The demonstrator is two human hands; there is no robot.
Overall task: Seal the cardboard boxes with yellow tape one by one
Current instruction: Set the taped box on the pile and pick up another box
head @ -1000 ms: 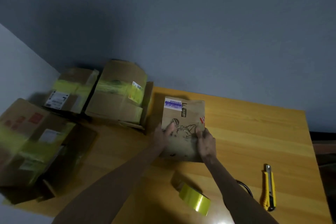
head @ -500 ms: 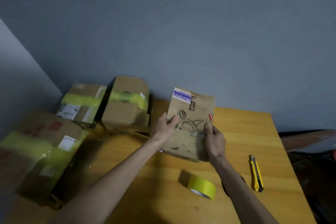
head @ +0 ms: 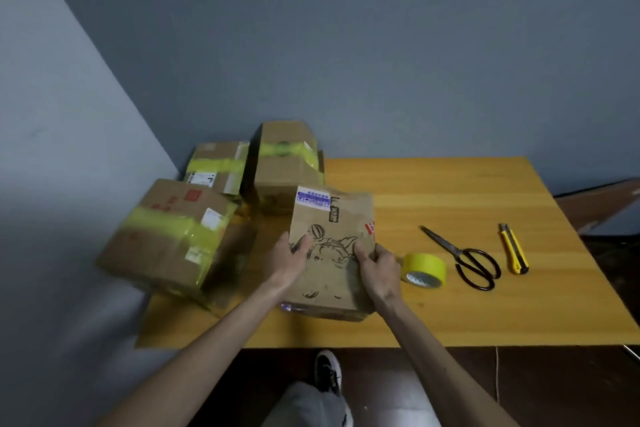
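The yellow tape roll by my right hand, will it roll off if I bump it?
Likely yes: the yellow tape roll seems to stand on its rim, hole facing you, so a sideways nudge could send it toward the scissors. Its wide hollow core suggests it is light.

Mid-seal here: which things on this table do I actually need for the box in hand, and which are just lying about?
In the job: printed cardboard box, held by left hand and right hand; yellow tape roll; scissors, probably for cutting.
Lying about: three already-taped boxes; utility knife, perhaps a spare cutter.
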